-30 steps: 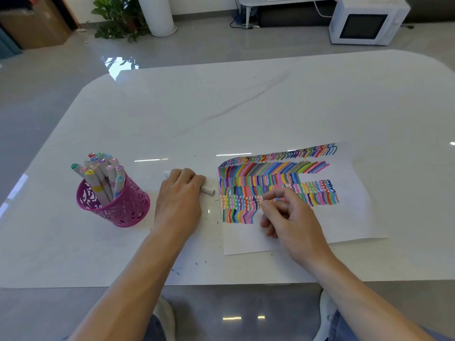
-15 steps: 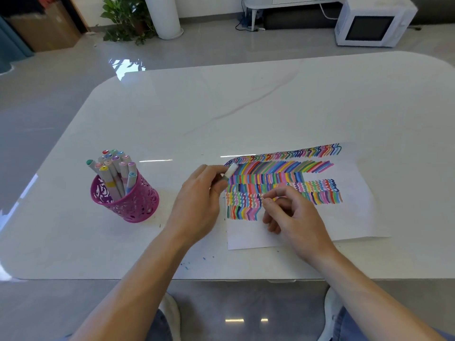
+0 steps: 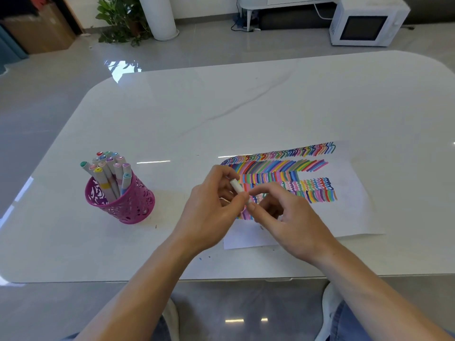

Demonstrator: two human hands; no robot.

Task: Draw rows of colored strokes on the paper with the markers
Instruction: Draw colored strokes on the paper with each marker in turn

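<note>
A white sheet of paper (image 3: pixel 344 212) lies on the table, covered in rows of colored strokes (image 3: pixel 283 168). Above its left part my left hand (image 3: pixel 209 212) holds a white marker (image 3: pixel 236 185) that points up and away. My right hand (image 3: pixel 290 217) meets it from the right, thumb and fingertips pinched at the marker's lower end. Whether a cap sits between those fingertips cannot be told. A pink perforated cup (image 3: pixel 123 203) full of several markers (image 3: pixel 108 168) stands to the left of both hands.
The white marble table (image 3: pixel 221 107) runs far ahead and to the right. Its near edge (image 3: pixel 98 279) lies just below my forearms. A microwave (image 3: pixel 364 23) and a potted plant (image 3: pixel 120 18) stand on the floor beyond.
My left hand lifted the white marker from the table beside the paper and carried it right, over the drawing. My right hand rose from the paper and closed on the marker's end.
</note>
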